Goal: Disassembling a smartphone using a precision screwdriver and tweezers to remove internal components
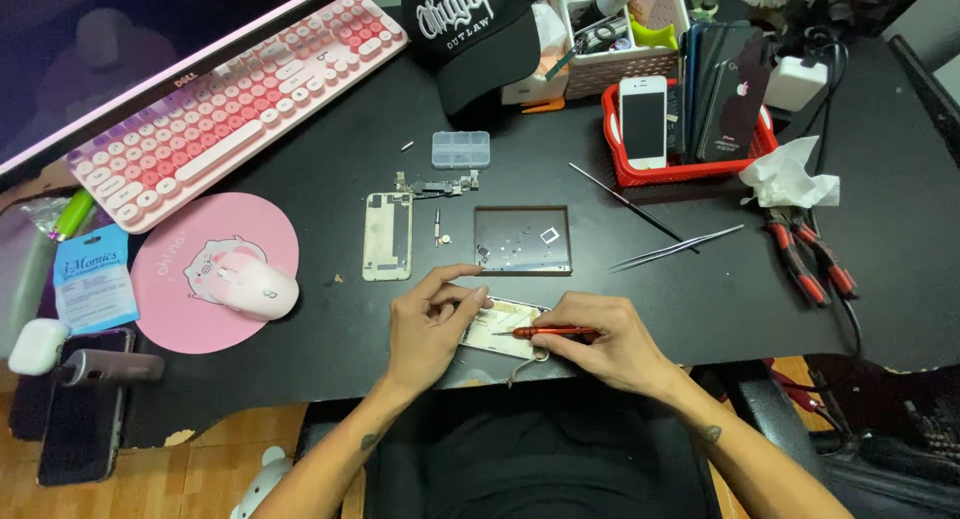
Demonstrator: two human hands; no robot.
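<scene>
At the near edge of the black desk (300, 359), an opened white smartphone body (500, 329) is kept flat under both hands, close to the person's lap, where the head camera looks straight down on it. It is steadied by the left hand (428, 324), whose fingers are curled loosely over its left end, thumb and forefinger pinched near the frame; whether anything small is held between them cannot be told. A red-handled precision screwdriver (548, 332) is gripped by the right hand (605, 344), closed firmly round the handle, the tip laid low and pointed left into the phone's interior, a posture suited to fine work on small screws.

Just beyond the hands, a dark rectangular tray (522, 240) holding tiny parts is set within easy reach, seemingly so that nothing rolls away. To its left a pale removed phone panel (386, 236) and a small dark flex assembly (440, 188) are laid out apart from one another. A clear compartmented plastic box (460, 149) is placed a little farther off. To the right, steel tweezers (675, 248) and red-handled pliers (805, 259) lie near.

At the left, a white mouse (255, 289) rests on a round pink mat (215, 271). Farther back, a pink keyboard (235, 99), a black cap (470, 34) and a red basket (625, 164) of upright phones are ranged along the far side. A wooden floor is seen below the desk edge.
</scene>
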